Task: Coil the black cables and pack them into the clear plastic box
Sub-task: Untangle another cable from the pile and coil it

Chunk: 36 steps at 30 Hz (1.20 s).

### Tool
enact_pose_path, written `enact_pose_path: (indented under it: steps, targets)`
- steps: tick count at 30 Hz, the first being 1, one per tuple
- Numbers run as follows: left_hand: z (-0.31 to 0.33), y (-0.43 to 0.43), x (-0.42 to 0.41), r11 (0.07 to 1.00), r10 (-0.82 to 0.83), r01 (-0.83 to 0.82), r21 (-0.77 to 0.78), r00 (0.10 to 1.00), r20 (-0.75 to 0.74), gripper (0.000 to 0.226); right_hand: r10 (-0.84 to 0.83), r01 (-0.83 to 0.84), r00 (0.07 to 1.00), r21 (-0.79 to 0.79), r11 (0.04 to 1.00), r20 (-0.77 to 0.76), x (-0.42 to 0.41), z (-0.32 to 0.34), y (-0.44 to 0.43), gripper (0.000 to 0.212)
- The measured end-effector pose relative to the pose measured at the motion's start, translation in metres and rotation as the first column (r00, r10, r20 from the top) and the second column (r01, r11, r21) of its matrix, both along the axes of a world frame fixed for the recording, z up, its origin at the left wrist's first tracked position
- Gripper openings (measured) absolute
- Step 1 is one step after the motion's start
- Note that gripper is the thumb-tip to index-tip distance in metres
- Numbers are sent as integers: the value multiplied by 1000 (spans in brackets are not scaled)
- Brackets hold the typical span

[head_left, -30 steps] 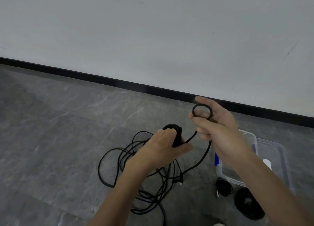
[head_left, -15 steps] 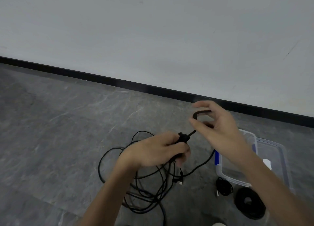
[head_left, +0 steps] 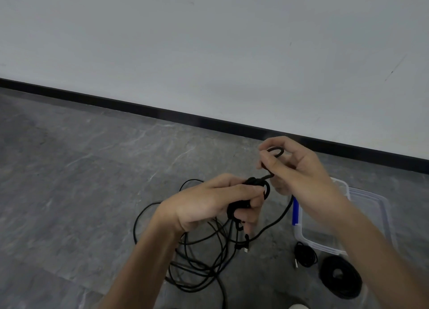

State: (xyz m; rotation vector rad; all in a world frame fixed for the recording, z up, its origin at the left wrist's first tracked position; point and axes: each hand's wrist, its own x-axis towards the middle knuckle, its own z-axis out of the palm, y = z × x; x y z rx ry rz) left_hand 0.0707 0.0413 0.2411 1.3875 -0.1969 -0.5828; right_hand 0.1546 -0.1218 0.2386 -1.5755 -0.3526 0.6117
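The left hand (head_left: 216,202) grips a small black cable coil (head_left: 253,192); just above it, the right hand (head_left: 299,169) pinches a black cable loop (head_left: 276,151).

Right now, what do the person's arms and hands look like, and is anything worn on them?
The left hand and right hand wear no gloves, and I can see no rings, watch or wristband. Both forearms are uncovered, with no sleeve in view down to the picture's edge.
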Motion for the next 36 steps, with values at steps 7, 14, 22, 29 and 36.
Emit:
enact_pose_path:
  steps: [7, 14, 22, 29, 36]
  targets:
    - [1, 2, 0, 999, 29, -29, -38, 1000, 6, 31, 22, -21, 996, -8, 1000, 89, 1, -1, -2, 31]
    - [-4, 4, 2, 991, 113, -108, 85, 992, -58, 32, -158, 157, 985, 25, 987, 63, 1, -5, 3, 6]
    - [-10, 5, 7, 902, 378, -359, 239, 925, -36, 33, 6, 10, 991, -121, 993, 132, 5, -8, -5, 30]
    - [-11, 5, 9, 855, 461, -434, 283, 887, -32, 33, 58, 1, 966, -226, 974, 252, 8, -15, -4, 43]
    - [-11, 6, 8, 833, 491, -462, 305, 871, -22, 32, 89, -59, 976, -155, 986, 200, 10, -7, -9, 37]
